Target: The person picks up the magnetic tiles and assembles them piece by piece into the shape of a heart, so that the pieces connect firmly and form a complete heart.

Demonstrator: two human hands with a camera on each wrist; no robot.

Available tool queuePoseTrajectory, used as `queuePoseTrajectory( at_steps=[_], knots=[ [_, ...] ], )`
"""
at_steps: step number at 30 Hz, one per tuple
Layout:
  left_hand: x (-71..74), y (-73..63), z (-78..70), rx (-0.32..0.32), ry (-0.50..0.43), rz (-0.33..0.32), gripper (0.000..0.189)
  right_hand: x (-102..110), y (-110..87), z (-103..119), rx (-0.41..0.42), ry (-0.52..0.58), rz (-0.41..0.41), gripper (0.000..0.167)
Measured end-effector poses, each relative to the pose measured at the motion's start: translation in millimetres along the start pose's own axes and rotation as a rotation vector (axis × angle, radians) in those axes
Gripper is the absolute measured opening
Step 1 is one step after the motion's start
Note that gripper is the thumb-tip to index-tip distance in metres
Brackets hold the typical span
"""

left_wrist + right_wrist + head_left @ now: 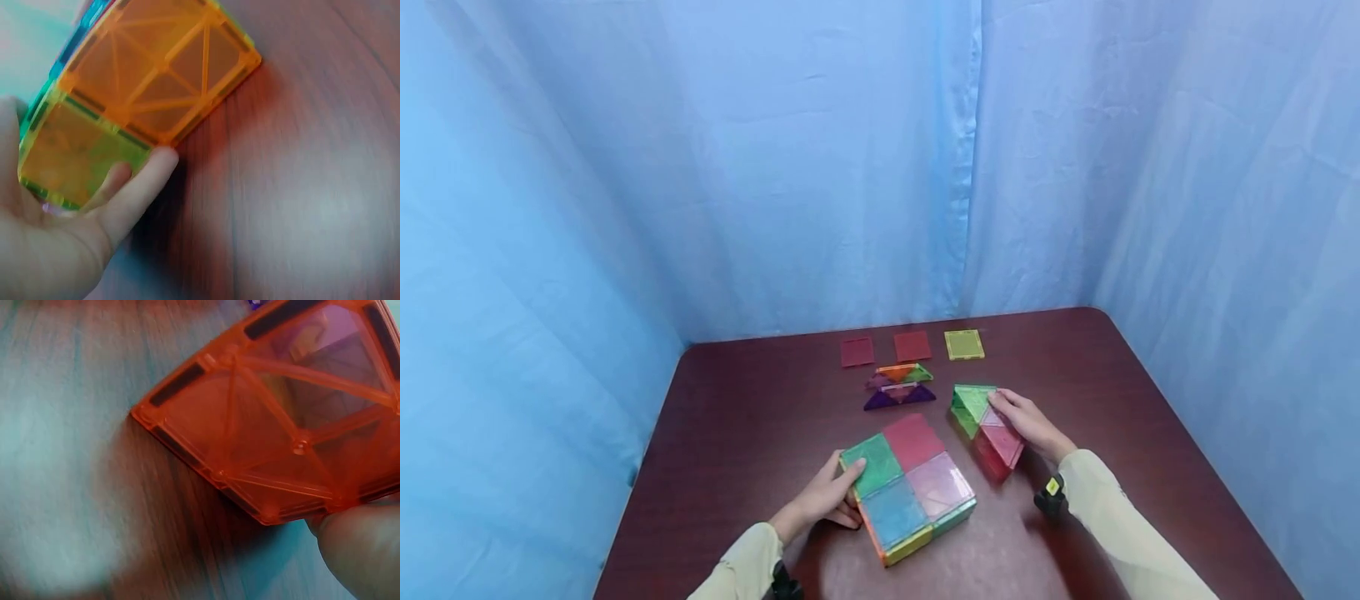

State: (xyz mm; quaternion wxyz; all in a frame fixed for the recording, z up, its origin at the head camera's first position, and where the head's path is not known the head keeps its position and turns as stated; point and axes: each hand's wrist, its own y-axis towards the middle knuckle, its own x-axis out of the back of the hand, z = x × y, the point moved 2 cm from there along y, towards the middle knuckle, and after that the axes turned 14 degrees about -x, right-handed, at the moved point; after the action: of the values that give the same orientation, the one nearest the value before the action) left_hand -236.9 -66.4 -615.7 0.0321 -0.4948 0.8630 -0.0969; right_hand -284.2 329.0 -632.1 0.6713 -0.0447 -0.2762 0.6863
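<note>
A low box of translucent magnetic tiles (898, 500) has green, red, blue and pink squares on top. My left hand (823, 493) grips it at the left corner, thumb on the green square and fingers below. In the left wrist view, orange (164, 69) and yellow (81, 150) tiles form the box's side, close over the wood. To the right, my right hand (1028, 421) holds a smaller magnetic tile piece (976, 408) with green, pink and red faces. Its red-orange panel (281, 431) fills much of the right wrist view, with a fingertip at its lower edge.
Along the far side of the dark wooden table (737, 417) lie a dark red tile (857, 352), a red tile (913, 346) and a yellow tile (964, 344). Nearer stand an orange-topped tile strip (898, 373) and a purple one (883, 399). Blue curtains (820, 167) surround the table.
</note>
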Motion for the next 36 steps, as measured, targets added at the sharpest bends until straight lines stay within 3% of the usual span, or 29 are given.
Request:
queuePoseTrajectory(
  at_steps=[7, 11, 14, 16, 18, 20, 23, 27, 31, 36],
  knots=[
    [-43.2, 10.7, -4.0, -0.053, -0.019, -0.071, 0.066, -17, -4.3, 0, -0.021, -0.076, 0.051, 0.069],
    [-44.2, 11.1, -7.2, -0.077, 0.038, -0.06, 0.069, -17, -5.3, 1, -0.034, -0.088, 0.05, 0.07],
    [-35.6, 9.1, -11.5, -0.099, 0.217, -0.053, 0.073, -18, -11.9, 4, 0.007, -0.17, 0.008, 0.071],
    [-29.3, 7.6, -13.9, -0.123, 0.356, -0.046, 0.073, -21, -21.6, 8, 0.068, -0.263, -0.065, 0.07],
    [-24.2, 6.1, -14.8, -0.176, 0.417, -0.02, 0.072, -25, -37.0, 14, 0.15, -0.379, -0.164, 0.071],
    [-22.3, 5.0, -13.2, -0.227, 0.388, 0.019, 0.071, -30, -55.4, 18, 0.246, -0.501, -0.273, 0.074],
    [-24.4, 2.6, -10.0, -0.28, 0.266, 0.055, 0.073, -45, -85.2, 22, 0.413, -0.652, -0.409, 0.076],
    [-37.4, 3.2, -10.8, -0.3, 0.232, 0.022, 0.072, -73, -122.6, 27, 0.557, -0.785, -0.506, 0.074],
    [-61.5, 15.0, -15.6, -0.312, 0.286, -0.015, 0.071, -92, -145.6, 31, 0.539, -0.876, -0.515, 0.084],
    [-100.5, 44.4, -23.2, -0.328, 0.361, -0.055, 0.071, -87, -146.4, 25, 0.419, -0.944, -0.518, 0.106]
  ],
)
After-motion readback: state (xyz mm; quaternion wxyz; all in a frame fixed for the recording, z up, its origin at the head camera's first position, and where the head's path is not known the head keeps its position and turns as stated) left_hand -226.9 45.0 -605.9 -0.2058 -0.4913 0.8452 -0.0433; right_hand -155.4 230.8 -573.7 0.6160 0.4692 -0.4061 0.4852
